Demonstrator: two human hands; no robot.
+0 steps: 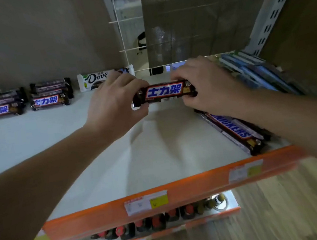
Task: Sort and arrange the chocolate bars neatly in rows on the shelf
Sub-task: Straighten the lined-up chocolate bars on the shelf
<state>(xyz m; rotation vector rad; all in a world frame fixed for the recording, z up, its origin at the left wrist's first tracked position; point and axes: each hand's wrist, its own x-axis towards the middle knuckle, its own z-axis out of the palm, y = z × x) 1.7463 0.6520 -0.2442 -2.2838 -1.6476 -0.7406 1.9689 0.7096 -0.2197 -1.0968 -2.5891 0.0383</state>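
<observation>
A brown Snickers bar (164,92) hangs level above the middle of the white shelf (118,160). My left hand (115,101) pinches its left end and my right hand (202,86) pinches its right end. Two stacks of the same bars stand at the back left, one stack (1,107) at the far left and another stack (51,96) beside it. A white Dove bar (97,80) lies behind my left hand, partly hidden. Long Snickers bars (238,130) lie at the right, under my right forearm.
Blue-wrapped bars (255,73) lean in a pile at the back right by the slotted upright. A wire divider (122,35) stands at the back. The orange shelf edge (162,196) carries price labels. Bottles (155,222) fill the shelf below.
</observation>
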